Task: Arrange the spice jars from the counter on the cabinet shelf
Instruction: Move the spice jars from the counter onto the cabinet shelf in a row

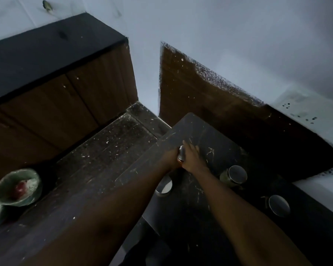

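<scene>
Both my hands meet over a dark marble slab (204, 131). Between them is a small spice jar (181, 154) with a silver lid and an orange band near its base. My left hand (170, 157) grips it from the left and my right hand (192, 158) wraps it from the right, fingers spread over the top. Three more jars with silver lids stand on the same dark surface: one under my left forearm (164, 186), one to the right (235, 175) with greenish contents, and one nearer the right edge (279, 205).
A green bowl (17, 189) holding something red and white sits on the dark floor at lower left. Brown wooden cabinet doors (65, 104) under a black counter top fill the left. A brown panel (200, 96) stands against the pale wall behind the slab.
</scene>
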The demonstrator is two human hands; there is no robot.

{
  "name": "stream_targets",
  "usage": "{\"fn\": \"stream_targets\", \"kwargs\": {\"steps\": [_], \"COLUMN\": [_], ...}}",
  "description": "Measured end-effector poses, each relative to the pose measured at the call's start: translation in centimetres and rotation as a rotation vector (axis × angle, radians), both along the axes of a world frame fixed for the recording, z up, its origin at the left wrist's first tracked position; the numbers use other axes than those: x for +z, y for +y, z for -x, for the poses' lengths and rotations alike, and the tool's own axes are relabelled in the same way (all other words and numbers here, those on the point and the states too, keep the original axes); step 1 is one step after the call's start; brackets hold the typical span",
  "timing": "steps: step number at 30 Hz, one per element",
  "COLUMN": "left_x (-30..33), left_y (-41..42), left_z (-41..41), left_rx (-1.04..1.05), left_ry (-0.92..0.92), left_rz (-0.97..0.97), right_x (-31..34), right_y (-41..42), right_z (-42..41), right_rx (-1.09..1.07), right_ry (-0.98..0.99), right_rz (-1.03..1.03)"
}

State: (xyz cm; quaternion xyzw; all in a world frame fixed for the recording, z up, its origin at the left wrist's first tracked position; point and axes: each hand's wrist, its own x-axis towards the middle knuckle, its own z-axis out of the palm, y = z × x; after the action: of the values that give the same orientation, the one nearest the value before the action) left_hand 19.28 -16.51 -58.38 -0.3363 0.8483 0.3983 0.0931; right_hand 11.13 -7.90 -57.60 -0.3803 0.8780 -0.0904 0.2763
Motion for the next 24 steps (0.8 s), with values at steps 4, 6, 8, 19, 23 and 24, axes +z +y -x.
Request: {"fn": "stream_targets", "kwargs": {"steps": [4, 6, 8, 19, 23, 24], "left_x": [-1.5, -2.0, -2.4, 3.1, 9.3, 10.7], "left_y": [0.4, 0.5, 0.6, 1.3, 1.8, 1.9], "left_z": [0.5, 0.6, 0.4, 1.5, 4.5, 5.3], "left_rx": [0.009, 0.022, 0.038, 0.050, 0.001, 0.007], "left_ry": [0.028, 0.050, 0.066, 0.541, 0.818, 0.868], "left_rz": [-0.058, -0.074, -0.100, -0.152, -0.058, -0.050], "right_x": [-1.2, -1.7, -1.8, 8.8, 17.8, 20.1], "right_y": [-0.7, -0.9, -0.8, 0.3, 1.2, 1.4], "right_z": [0.8, 0.9, 0.9, 5.8, 8.3, 8.6], "right_rx": [0.077, 0.106, 0.079, -0.071, -0.021, -0.013], "right_ry": [0.084, 0.089, 0.060, 0.003, 0.144, 0.166], "right_rz": [-0.104, -0.134, -0.128, 0.104, 0.215, 0.231]}}
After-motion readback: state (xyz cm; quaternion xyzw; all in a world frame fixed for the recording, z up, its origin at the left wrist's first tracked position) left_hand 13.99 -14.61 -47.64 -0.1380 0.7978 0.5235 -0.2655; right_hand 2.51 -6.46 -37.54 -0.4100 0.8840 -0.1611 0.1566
